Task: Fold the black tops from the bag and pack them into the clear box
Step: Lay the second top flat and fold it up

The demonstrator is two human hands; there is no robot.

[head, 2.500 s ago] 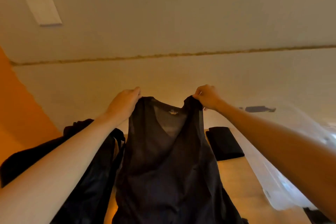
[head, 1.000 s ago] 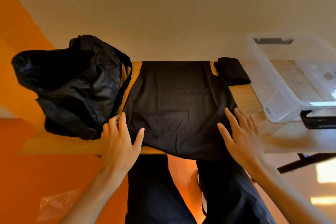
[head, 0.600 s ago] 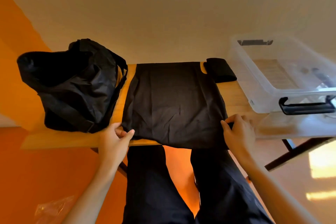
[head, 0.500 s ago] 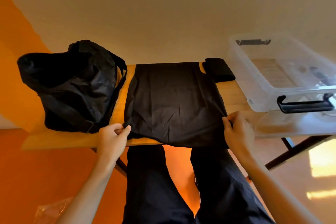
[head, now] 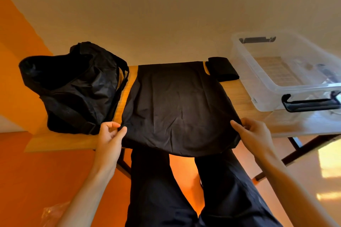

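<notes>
Fingers [head: 113, 125] of my left hand [head: 109, 140] and right hand [head: 256, 134] are pinching the near corners of the black top [head: 177, 107], lower centre. It is lying flat between them, long axis running up-frame; I'm judging both hands equally near.

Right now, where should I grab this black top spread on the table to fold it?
Take the spread black top by its two near hem corners, coming from your side of the table. That hem overhangs the near edge, so the fabric is free to pinch there; the left hand and right hand sit at those corners.
</notes>
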